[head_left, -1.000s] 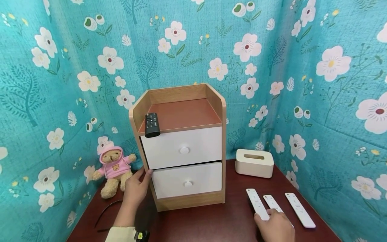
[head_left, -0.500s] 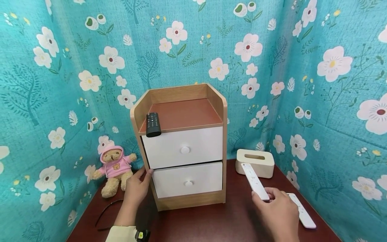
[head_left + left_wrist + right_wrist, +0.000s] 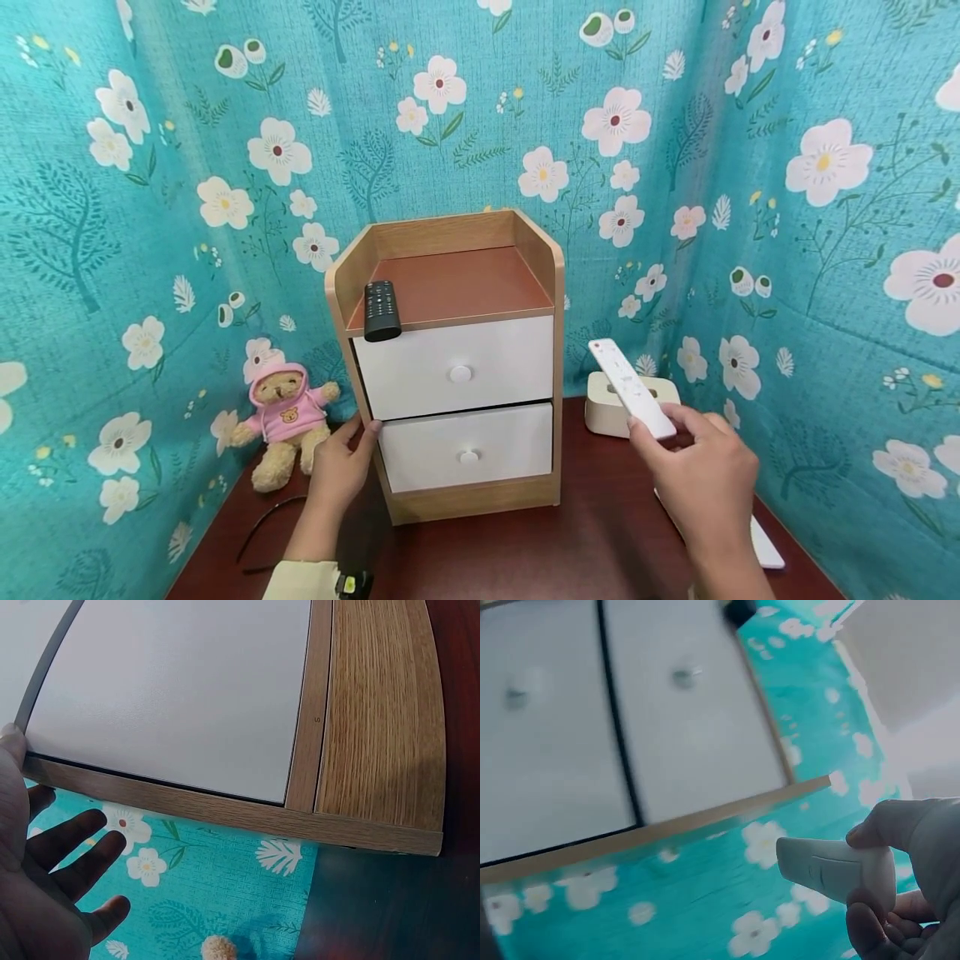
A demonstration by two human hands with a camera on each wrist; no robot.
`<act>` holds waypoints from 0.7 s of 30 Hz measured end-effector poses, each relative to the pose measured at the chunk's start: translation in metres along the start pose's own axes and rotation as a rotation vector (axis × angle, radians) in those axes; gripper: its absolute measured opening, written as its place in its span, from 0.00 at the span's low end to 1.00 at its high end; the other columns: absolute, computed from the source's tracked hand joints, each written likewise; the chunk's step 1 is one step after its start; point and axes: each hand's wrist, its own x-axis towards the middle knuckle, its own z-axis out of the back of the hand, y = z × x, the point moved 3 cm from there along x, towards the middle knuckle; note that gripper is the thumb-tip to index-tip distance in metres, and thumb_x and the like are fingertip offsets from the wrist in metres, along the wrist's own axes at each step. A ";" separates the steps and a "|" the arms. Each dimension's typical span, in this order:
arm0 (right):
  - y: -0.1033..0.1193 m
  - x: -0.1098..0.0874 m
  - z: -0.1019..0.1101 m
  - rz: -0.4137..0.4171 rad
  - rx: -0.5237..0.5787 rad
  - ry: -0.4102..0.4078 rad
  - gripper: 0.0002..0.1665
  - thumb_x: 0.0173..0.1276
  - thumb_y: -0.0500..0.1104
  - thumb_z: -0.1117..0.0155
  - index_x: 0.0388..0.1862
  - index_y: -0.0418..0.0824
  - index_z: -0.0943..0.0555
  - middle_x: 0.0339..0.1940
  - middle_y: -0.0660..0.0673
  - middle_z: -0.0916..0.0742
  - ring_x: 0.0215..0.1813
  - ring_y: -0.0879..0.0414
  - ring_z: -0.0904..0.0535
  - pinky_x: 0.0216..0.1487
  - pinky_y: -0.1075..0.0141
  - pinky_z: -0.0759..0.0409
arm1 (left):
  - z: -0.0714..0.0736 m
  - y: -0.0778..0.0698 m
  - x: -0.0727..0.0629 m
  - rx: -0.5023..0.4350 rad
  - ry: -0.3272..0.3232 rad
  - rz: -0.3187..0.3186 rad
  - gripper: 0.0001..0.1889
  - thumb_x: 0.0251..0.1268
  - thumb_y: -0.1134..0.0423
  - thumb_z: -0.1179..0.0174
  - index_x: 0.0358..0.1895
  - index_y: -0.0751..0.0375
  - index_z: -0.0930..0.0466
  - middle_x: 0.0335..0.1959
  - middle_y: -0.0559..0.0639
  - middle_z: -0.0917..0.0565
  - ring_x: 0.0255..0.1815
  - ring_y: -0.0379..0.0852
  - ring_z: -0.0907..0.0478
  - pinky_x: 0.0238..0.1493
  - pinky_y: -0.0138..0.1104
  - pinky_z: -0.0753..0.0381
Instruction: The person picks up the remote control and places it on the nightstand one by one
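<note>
A white remote control [image 3: 628,385] is pinched between the thumb and fingers of my right hand [image 3: 708,467], lifted above the table and tilted upward. In the right wrist view, the back of this remote [image 3: 832,866] shows its battery cover. My left hand [image 3: 341,467] is at the left side of a small wooden cabinet [image 3: 480,493] with two white drawers, its thumb touching the front edge. The left wrist view has the fingers [image 3: 86,862] of that hand spread and fairly straight beside the side panel. On the cabinet's top lies a black remote [image 3: 382,310], its end over the front edge.
Two more white remotes lie under and beside my right hand, one [image 3: 767,546] partly visible and the other mostly hidden. A cream tissue box [image 3: 606,414] stands behind. At left are a teddy bear [image 3: 288,417] in pink and a thin dark curved band [image 3: 258,525] on the table.
My right hand has picked up a white remote from the table and raised it, swinging it up in front of the tissue box. The left hand has stayed at the cabinet.
</note>
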 end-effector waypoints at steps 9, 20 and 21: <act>0.043 0.015 0.021 0.121 0.167 -0.114 0.29 0.59 0.52 0.13 0.55 0.37 0.07 0.38 0.38 0.10 0.38 0.52 0.20 0.23 0.76 0.28 | -0.001 0.000 -0.001 -0.010 0.002 0.002 0.40 0.83 0.34 0.45 0.80 0.64 0.27 0.75 0.70 0.23 0.77 0.72 0.26 0.76 0.66 0.29; 0.090 0.019 0.019 0.241 0.287 -0.126 0.27 0.60 0.49 0.12 0.54 0.37 0.07 0.37 0.41 0.11 0.38 0.53 0.18 0.32 0.81 0.24 | -0.002 0.000 0.000 -0.016 -0.005 -0.001 0.39 0.84 0.35 0.45 0.81 0.63 0.28 0.75 0.70 0.23 0.77 0.71 0.26 0.75 0.66 0.27; 0.095 0.019 0.017 0.251 0.294 -0.119 0.27 0.60 0.49 0.12 0.54 0.36 0.07 0.37 0.40 0.11 0.39 0.53 0.19 0.33 0.80 0.24 | -0.002 0.001 0.001 -0.016 -0.005 0.000 0.39 0.84 0.34 0.45 0.81 0.63 0.28 0.75 0.69 0.23 0.77 0.71 0.25 0.75 0.66 0.27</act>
